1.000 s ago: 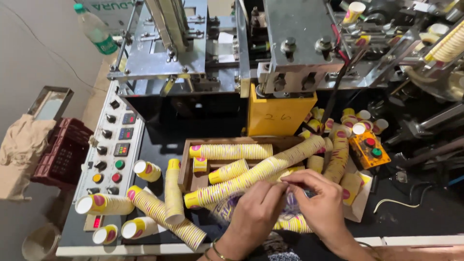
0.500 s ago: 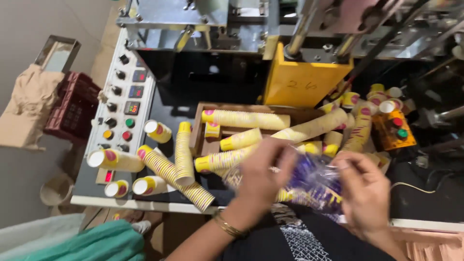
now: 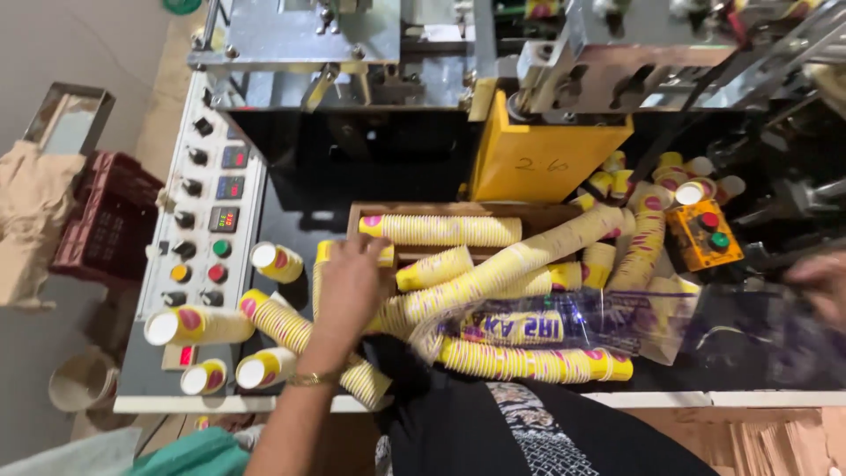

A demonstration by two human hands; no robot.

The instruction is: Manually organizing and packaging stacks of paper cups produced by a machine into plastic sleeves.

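Left hand now moved off clear printed plastic sleeve, open over ribbed yellow paper-cup stacks; right hand blurred, grip unclear.

Stacks of yellow paper cups with pink dots, nested into long sleeves, lying sideways in a wooden tray and across the black table. One long stack slanting diagonally. Another sheathed in clear printed plastic wrap, possibly half-filled.

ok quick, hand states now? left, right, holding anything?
Left hand: open, fingers spread, reaching onto the long stacks of yellow paper cups; grips nothing visible.
Right hand: blurred at the frame edge beside the clear printed plastic sleeve; cannot tell.
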